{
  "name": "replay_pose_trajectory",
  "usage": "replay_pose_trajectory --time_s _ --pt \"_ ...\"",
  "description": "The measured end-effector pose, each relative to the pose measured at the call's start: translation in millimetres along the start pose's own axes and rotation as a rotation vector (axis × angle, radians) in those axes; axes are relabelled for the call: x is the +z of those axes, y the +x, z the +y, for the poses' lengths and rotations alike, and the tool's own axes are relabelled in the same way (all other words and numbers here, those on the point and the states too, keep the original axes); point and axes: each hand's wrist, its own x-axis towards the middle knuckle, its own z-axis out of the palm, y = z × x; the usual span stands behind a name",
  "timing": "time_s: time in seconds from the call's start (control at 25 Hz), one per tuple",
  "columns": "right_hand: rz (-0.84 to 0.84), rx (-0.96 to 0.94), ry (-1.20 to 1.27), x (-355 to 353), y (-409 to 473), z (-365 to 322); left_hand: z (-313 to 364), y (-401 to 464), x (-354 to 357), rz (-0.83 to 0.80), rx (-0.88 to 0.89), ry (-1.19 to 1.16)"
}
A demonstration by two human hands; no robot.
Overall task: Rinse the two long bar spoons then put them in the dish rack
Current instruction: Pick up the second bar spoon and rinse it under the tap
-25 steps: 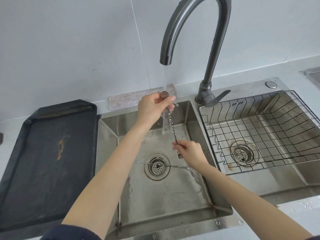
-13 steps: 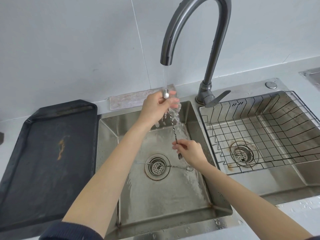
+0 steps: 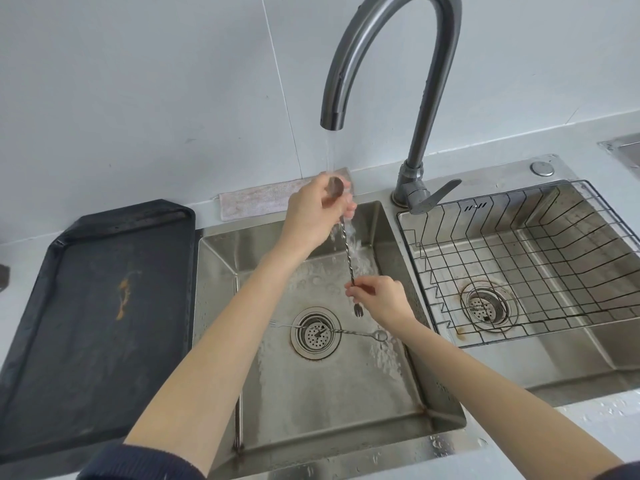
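Two bar spoons: your left hand (image 3: 308, 213) and right hand (image 3: 381, 297) grasp one bar spoon (image 3: 347, 252); the second bar spoon (image 3: 332, 330) lies in the left basin (image 3: 221, 271). Dish rack (image 3: 519, 265) fills the right basin.

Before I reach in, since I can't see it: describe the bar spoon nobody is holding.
Look in the left sink basin, under the running faucet. The loose bar spoon lies flat across the round drain strainer, bowl end pointing right; the other spoon is upright in both hands.
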Motion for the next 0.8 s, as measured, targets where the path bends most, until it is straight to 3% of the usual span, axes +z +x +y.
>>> replay_pose_trajectory --time_s 0.48,0.8 --pt "0.023 -0.012 0.011 -2.1 14.4 -20.9 16.2 9.5 -10.6 -0.107 -0.047 -0.001" --pt "0.054 -0.086 -0.006 -6.7 26.1 -36.9 4.1 4.6 -34.9 0.006 -0.051 -0.158"
